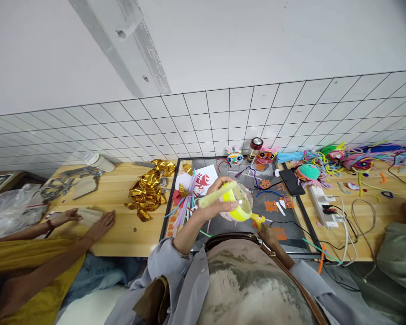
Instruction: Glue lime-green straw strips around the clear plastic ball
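My left hand (216, 198) is closed around a clear plastic ball (241, 202) wrapped with a bright yellow band, and a pale green pipe cleaner (216, 195) lies across its fingers. Below and to the right, my right hand (266, 233) grips a yellow glue gun (258, 220) whose tip sits at the underside of the ball. Both hands hover over a dark mat (274, 203) with orange characters.
Crumpled gold foil (149, 187) lies on the wooden table (122, 234) to the left. Another person's hands (84, 220) rest on a flat piece there. Pipe cleaners (341, 162), a phone (291, 181), a power strip (320, 198) and cables fill the right side.
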